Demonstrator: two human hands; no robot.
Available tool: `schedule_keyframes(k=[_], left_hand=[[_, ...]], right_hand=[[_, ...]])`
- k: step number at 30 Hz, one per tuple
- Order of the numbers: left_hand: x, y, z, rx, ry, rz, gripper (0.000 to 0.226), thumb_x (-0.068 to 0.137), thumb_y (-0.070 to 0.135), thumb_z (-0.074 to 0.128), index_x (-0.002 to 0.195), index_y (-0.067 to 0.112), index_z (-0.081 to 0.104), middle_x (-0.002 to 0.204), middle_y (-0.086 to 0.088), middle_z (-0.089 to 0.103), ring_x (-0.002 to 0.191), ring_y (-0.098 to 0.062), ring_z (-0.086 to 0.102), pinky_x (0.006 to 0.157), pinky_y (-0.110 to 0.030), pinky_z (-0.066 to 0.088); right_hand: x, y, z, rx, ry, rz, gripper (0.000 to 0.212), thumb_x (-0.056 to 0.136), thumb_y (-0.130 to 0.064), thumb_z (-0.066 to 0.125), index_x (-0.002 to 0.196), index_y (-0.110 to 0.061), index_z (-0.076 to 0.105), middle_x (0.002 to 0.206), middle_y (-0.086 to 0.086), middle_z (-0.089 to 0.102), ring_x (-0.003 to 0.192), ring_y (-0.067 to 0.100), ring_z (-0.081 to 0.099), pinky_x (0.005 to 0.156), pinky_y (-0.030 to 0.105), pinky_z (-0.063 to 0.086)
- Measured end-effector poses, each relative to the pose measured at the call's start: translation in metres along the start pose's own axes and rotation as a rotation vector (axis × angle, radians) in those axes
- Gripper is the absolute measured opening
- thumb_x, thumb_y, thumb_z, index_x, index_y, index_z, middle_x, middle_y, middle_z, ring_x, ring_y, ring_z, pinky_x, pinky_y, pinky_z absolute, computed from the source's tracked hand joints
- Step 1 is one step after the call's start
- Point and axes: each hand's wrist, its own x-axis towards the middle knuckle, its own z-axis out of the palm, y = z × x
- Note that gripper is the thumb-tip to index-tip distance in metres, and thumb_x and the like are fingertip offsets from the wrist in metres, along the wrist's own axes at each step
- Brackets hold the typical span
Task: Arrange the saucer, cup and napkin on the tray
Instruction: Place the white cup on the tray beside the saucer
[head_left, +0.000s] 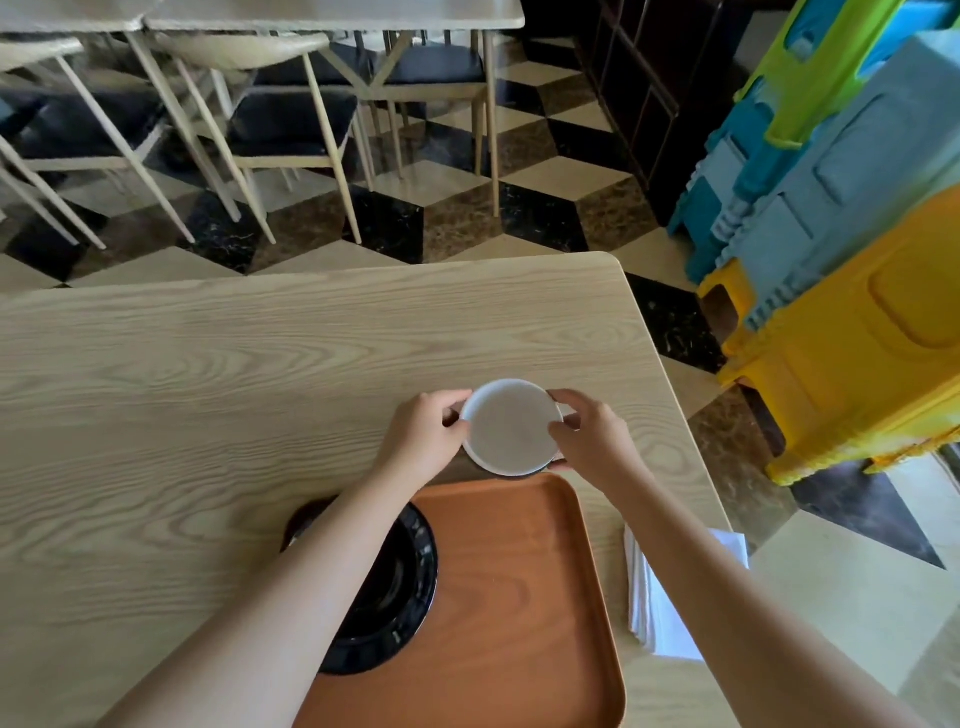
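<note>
Gripping a white saucer (511, 427) from both sides, the two hands meet over the far middle of the pale wooden surface (208, 374). The left hand (423, 439) pinches the saucer's left rim with its fingers (451, 402) curled over the edge and the thumb lower down on the same side. The right hand (589, 436) takes the right rim in the same way, fingers wrapped round the edge, thumb on the near side. The saucer sits just past the far edge of the orange-brown tray (519, 597), its near rim close to or slightly overlapping the tray's border; whether it rests on the surface or is lifted a little cannot be told, though a shadow lies under its near edge.

The tray has rounded corners and a raised lip, and lies near the person, running out of the bottom of the view. A round black object (395, 597) with a recessed middle, set in the surface, sits at the tray's left side. The tray's left part seems to lie over it, and the left forearm crosses above it, hiding part of it.

A folded white napkin (654, 597) lies on the surface just to the right of the tray, apart from it, partly under the right forearm and reaching the surface's right edge.

Beyond the surface is a floor (467, 218) patterned in cream, brown and black, with pale wooden chairs (291, 124) with dark seats. Stacked plastic pieces (841, 260) in yellow, blue and green stand to the right.
</note>
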Motion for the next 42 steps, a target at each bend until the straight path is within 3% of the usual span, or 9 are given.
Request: schedule_keyframes(k=[5,11,18,23,30,34,36,39,42], left_hand=[[-0.033,-0.007,-0.003,-0.123,0.001,-0.004,0.039,0.084,0.013,0.059,0.121,0.026,0.061,0.096,-0.001,0.071,0.082,-0.023,0.068,0.086,-0.039,0.053],[-0.067,-0.024,0.005,-0.231,-0.026,-0.054,0.037,0.084,0.009,0.060,0.118,0.024,0.063,0.082,0.003,0.072,0.078,-0.022,0.070,0.082,-0.045,0.056],[-0.082,-0.031,0.011,-0.246,-0.092,-0.086,0.036,0.085,0.009,0.060,0.118,0.025,0.063,0.080,0.008,0.069,0.079,-0.016,0.069,0.077,-0.031,0.058],[-0.079,-0.027,0.011,-0.270,-0.087,-0.095,0.036,0.085,0.008,0.060,0.119,0.020,0.062,0.074,0.009,0.065,0.079,-0.014,0.066,0.071,-0.025,0.058],[-0.074,-0.026,0.011,-0.301,-0.084,-0.116,0.034,0.086,0.009,0.059,0.119,0.019,0.062,0.094,-0.001,0.072,0.090,-0.017,0.066,0.072,-0.028,0.058],[-0.076,-0.028,0.013,-0.231,-0.044,-0.087,0.031,0.084,0.013,0.061,0.114,0.023,0.066,0.086,0.005,0.072,0.085,-0.017,0.068,0.080,-0.037,0.056],[-0.077,-0.028,0.014,-0.154,-0.028,-0.050,0.026,0.085,0.015,0.060,0.108,0.022,0.068,0.086,0.003,0.073,0.082,-0.014,0.067,0.080,-0.031,0.054],[-0.081,-0.024,0.016,0.091,0.015,-0.005,0.029,0.087,0.025,0.056,0.113,0.017,0.064,0.104,-0.002,0.071,0.098,-0.020,0.064,0.081,-0.032,0.048],[-0.095,-0.016,0.014,0.380,0.207,0.107,0.034,0.088,0.028,0.053,0.117,0.013,0.060,0.114,-0.006,0.066,0.106,-0.026,0.059,0.077,-0.037,0.049]], right_hand=[[-0.027,0.002,-0.009,0.092,-0.034,-0.011,0.039,0.084,-0.006,0.052,0.118,-0.024,0.059,0.089,0.003,0.064,0.068,0.006,0.061,0.049,0.018,0.057],[-0.053,0.012,-0.003,0.114,-0.114,0.027,0.038,0.083,-0.005,0.053,0.115,-0.024,0.062,0.084,0.002,0.066,0.074,0.026,0.070,0.064,0.036,0.062],[-0.067,0.030,0.006,0.153,-0.152,0.105,0.036,0.084,-0.003,0.053,0.113,-0.021,0.063,0.085,0.002,0.064,0.077,0.027,0.068,0.066,0.038,0.061],[-0.063,0.033,0.007,0.204,-0.151,0.153,0.035,0.084,-0.004,0.053,0.114,-0.019,0.062,0.099,0.014,0.069,0.084,0.030,0.070,0.071,0.042,0.060],[-0.054,0.033,0.008,0.222,-0.149,0.171,0.037,0.084,-0.006,0.053,0.116,-0.021,0.061,0.103,0.020,0.068,0.085,0.031,0.069,0.072,0.046,0.060],[-0.055,0.031,0.007,0.196,-0.146,0.167,0.037,0.083,-0.009,0.053,0.116,-0.024,0.061,0.103,0.016,0.069,0.083,0.028,0.068,0.074,0.046,0.060],[-0.057,0.030,0.007,0.164,-0.141,0.146,0.035,0.083,-0.011,0.054,0.115,-0.025,0.061,0.102,0.014,0.070,0.088,0.031,0.069,0.077,0.046,0.059],[-0.064,0.031,0.006,0.058,-0.109,0.082,0.030,0.084,-0.020,0.057,0.114,-0.023,0.061,0.099,0.005,0.070,0.093,0.024,0.066,0.085,0.043,0.055],[-0.079,0.032,0.000,-0.148,-0.059,-0.019,0.028,0.086,-0.023,0.057,0.114,-0.021,0.060,0.106,0.002,0.068,0.097,0.019,0.061,0.080,0.029,0.047]])
